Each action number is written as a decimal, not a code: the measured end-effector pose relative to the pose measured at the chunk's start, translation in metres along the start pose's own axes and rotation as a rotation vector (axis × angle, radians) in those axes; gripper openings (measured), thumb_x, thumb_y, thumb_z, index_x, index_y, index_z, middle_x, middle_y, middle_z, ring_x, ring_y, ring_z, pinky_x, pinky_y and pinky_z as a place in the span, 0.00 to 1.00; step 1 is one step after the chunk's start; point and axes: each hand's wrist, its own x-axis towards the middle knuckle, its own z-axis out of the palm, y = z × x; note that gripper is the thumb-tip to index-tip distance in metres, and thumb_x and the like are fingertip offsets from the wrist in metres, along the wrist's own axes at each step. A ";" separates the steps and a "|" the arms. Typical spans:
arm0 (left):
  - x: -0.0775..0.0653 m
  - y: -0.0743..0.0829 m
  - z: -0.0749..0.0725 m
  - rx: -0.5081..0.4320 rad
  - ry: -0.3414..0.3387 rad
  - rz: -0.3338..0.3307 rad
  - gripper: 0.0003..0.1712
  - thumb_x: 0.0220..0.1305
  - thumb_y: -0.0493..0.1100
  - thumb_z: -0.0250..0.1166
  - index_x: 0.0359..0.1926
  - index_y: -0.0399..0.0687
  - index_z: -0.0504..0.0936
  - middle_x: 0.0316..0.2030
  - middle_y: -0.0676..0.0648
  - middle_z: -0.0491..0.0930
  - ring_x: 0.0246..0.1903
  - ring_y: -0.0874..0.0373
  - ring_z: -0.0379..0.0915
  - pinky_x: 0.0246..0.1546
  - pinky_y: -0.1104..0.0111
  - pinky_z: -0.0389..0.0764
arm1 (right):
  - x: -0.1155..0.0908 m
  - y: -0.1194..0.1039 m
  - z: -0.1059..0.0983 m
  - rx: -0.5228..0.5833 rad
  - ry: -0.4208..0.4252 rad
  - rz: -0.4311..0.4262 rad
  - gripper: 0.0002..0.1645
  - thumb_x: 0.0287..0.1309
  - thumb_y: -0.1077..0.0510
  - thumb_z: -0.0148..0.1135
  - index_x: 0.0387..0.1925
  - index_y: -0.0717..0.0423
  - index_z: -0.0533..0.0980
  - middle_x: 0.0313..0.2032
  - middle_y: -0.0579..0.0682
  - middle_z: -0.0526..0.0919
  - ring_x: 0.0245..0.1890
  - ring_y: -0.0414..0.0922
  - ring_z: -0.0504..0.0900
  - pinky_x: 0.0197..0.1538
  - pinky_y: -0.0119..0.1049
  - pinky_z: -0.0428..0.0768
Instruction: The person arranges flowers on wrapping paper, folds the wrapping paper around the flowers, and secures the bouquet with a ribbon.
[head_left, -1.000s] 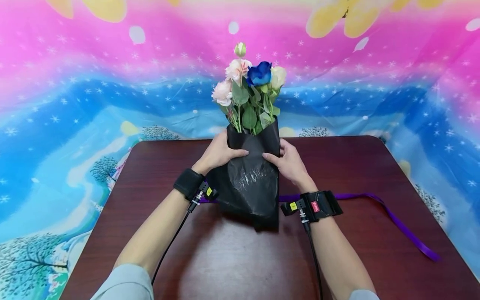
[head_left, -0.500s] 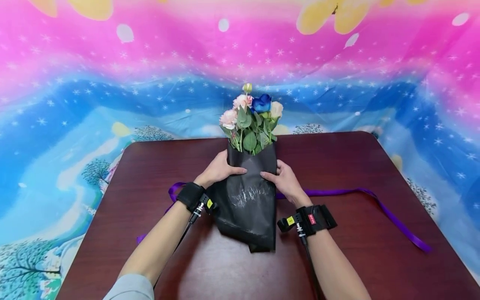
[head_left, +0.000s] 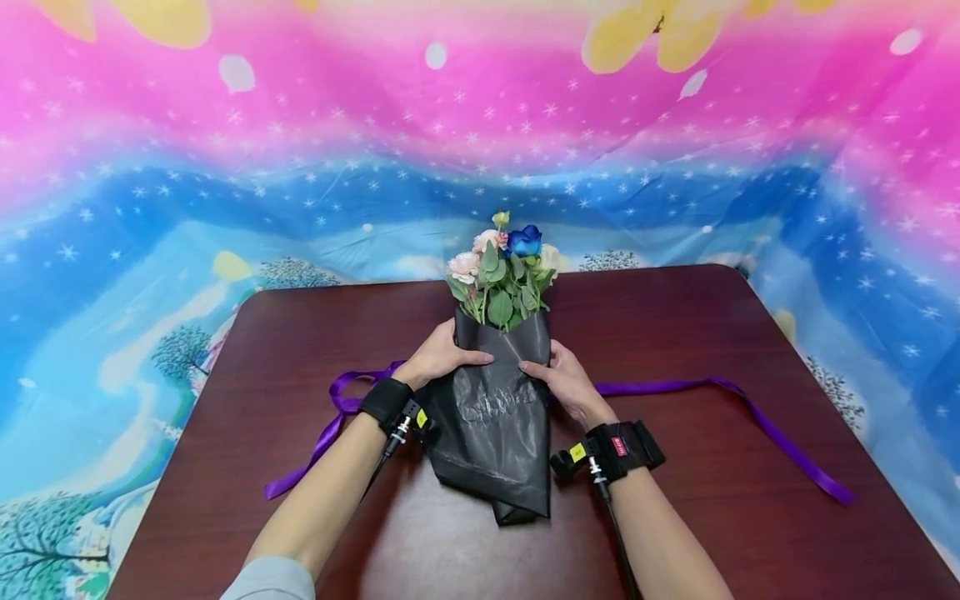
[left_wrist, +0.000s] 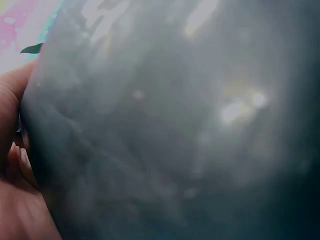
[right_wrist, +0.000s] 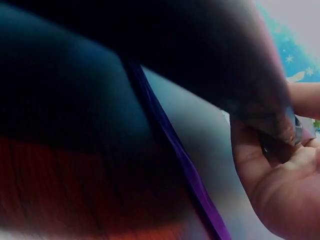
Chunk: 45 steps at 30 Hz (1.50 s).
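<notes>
A bouquet in black wrapping paper (head_left: 495, 417) is held between both hands over the middle of the table. Pink roses (head_left: 464, 267), a blue rose (head_left: 525, 241), a cream rose (head_left: 549, 257) and green leaves show above the paper's top edge. My left hand (head_left: 441, 357) grips the wrap's left side, thumb across the front and fingers behind. On the right side my right hand (head_left: 568, 379) grips it the same way. In the left wrist view the black paper (left_wrist: 150, 125) fills most of the picture. The flower stems are hidden inside the wrap.
A purple ribbon (head_left: 780, 429) lies across the dark wooden table (head_left: 675, 533), passing behind the bouquet; its looped left part (head_left: 330, 433) lies by the left wrist. Cables run from both wrist cameras. A patterned cloth backdrop (head_left: 300, 167) stands behind the table.
Both hands have lowered the bouquet toward the table and nearer the body, keeping their grip. The ribbon's left part has come into view. The head view has shifted slightly.
</notes>
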 end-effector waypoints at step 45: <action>-0.084 0.001 0.063 0.119 0.318 -0.200 0.22 0.72 0.58 0.48 0.40 0.44 0.74 0.27 0.48 0.70 0.29 0.54 0.68 0.31 0.63 0.68 | -0.013 -0.009 0.019 0.444 -0.084 -0.154 0.27 0.66 0.69 0.51 0.64 0.57 0.58 0.50 0.52 0.75 0.43 0.44 0.80 0.45 0.35 0.79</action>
